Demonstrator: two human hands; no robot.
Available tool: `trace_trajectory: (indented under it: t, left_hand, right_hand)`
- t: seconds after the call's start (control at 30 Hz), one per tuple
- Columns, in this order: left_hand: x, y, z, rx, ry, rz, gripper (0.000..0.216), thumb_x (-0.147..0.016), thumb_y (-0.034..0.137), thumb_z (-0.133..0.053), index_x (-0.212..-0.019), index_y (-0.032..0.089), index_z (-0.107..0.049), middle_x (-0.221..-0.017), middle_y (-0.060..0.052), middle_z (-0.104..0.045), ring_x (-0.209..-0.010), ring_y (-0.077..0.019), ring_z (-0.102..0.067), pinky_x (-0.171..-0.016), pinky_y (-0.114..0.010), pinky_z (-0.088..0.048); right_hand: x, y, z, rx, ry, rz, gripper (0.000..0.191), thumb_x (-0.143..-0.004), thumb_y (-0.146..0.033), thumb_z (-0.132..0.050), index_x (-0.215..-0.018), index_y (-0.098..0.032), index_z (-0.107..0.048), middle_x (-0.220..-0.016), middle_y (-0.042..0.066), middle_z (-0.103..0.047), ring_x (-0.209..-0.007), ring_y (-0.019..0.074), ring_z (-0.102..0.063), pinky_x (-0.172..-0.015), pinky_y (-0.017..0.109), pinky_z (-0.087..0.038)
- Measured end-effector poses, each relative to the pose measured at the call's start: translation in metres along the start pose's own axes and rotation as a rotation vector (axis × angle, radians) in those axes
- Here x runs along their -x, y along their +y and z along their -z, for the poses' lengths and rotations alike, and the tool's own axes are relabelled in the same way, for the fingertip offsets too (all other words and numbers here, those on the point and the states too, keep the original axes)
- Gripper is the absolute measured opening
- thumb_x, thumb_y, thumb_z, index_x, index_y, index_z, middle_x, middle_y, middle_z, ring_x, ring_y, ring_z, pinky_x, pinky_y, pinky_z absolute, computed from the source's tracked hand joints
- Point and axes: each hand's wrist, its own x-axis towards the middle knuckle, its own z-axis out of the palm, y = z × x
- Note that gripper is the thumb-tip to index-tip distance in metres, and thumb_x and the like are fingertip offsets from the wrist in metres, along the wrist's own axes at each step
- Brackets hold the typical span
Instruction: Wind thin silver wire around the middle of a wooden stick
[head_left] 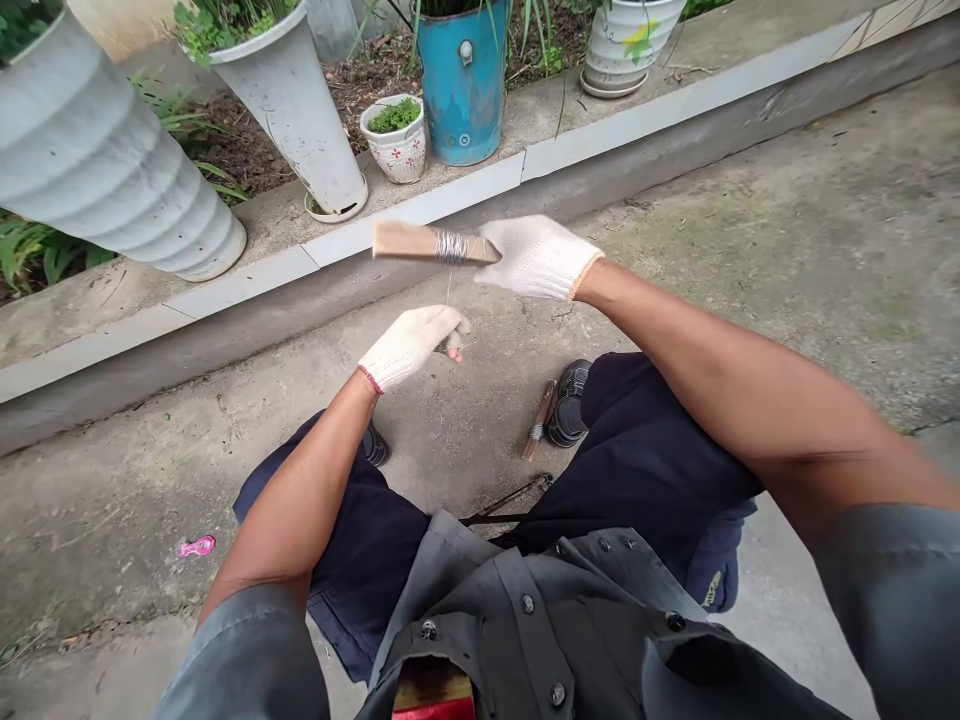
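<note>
Right hand (pixel 536 255) gripped wooden stick (pixel 409 242) wound with wire (pixel 452 246); left hand (pixel 412 345) held wire strand below. Second wound stick (pixel 542 412) lay beside shoe (pixel 568 405). Blue pot (pixel 462 95) stood on ledge (pixel 420 206).

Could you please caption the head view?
Gloved right hand holds a wire-wound block; gloved left hand holds its wire.

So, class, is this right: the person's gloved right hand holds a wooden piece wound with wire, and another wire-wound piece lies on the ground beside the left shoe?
One side is wrong: in the head view, the other wire-wound piece lies on the ground beside the right shoe. The gloved right hand does hold a wooden piece wound with wire.
</note>
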Motion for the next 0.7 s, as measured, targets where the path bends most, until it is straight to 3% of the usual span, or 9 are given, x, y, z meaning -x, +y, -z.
trace_trajectory:
  t: [0.1, 0.2, 0.37, 0.5, 0.6, 0.7]
  left_hand:
    - [0.003, 0.002, -0.007, -0.059, -0.133, -0.033, 0.036, -0.106, 0.042, -0.047, -0.103, 0.015, -0.072, -0.076, -0.004, -0.073, -0.079, -0.0166, -0.073, -0.079, -0.026, -0.054]
    - [0.005, 0.004, -0.004, -0.174, -0.208, -0.076, 0.038, -0.105, 0.044, -0.047, -0.104, 0.017, -0.074, -0.078, -0.002, -0.075, -0.083, -0.0170, -0.073, -0.084, -0.027, -0.054]
    - [0.005, 0.006, 0.013, -0.299, -0.063, -0.011, 0.034, -0.102, 0.040, -0.049, -0.104, 0.018, -0.076, -0.069, 0.002, -0.068, -0.069, -0.0150, -0.069, -0.072, -0.026, -0.050]
    - [0.006, 0.006, 0.029, -0.415, 0.087, 0.012, 0.032, -0.100, 0.037, -0.050, -0.099, 0.018, -0.076, -0.070, 0.000, -0.069, -0.065, -0.0151, -0.065, -0.067, -0.027, -0.046]
    - [0.006, 0.007, 0.037, -0.525, 0.142, 0.032, 0.032, -0.100, 0.037, -0.050, -0.094, 0.018, -0.076, -0.067, -0.001, -0.069, -0.065, -0.0155, -0.063, -0.065, -0.028, -0.043]
    - [0.005, 0.004, 0.041, -0.572, 0.140, -0.002, 0.034, -0.101, 0.037, -0.049, -0.090, 0.018, -0.075, -0.068, -0.001, -0.069, -0.067, -0.0155, -0.062, -0.066, -0.027, -0.042]
  right_hand:
    - [-0.008, 0.007, -0.003, 0.061, 0.134, -0.126, 0.035, -0.102, -0.038, -0.057, -0.122, -0.012, -0.068, -0.112, 0.019, -0.071, -0.099, 0.0287, -0.066, -0.083, 0.036, -0.046]
    - [-0.012, 0.011, -0.010, 0.223, 0.050, -0.160, 0.028, -0.100, -0.022, -0.055, -0.116, -0.008, -0.074, -0.114, 0.023, -0.072, -0.106, 0.0320, -0.069, -0.090, 0.041, -0.047]
    - [-0.009, 0.008, -0.029, 0.473, -0.185, -0.048, 0.027, -0.099, -0.025, -0.059, -0.100, -0.008, -0.079, -0.103, 0.022, -0.075, -0.110, 0.0332, -0.069, -0.098, 0.049, -0.046]
    - [-0.004, 0.010, -0.032, 0.383, -0.208, 0.139, 0.030, -0.101, -0.030, -0.059, -0.093, -0.007, -0.076, -0.097, 0.021, -0.074, -0.109, 0.0295, -0.066, -0.098, 0.046, -0.046]
    - [0.002, 0.009, -0.021, 0.310, -0.322, 0.249, 0.013, -0.091, -0.015, -0.064, -0.092, -0.007, -0.075, -0.088, 0.015, -0.072, -0.092, 0.0214, -0.064, -0.086, 0.035, -0.044]
    - [0.010, 0.004, -0.010, 0.257, -0.406, 0.345, 0.018, -0.085, -0.005, -0.062, -0.097, -0.010, -0.074, -0.082, 0.006, -0.069, -0.073, 0.0129, -0.055, -0.072, 0.029, -0.036]
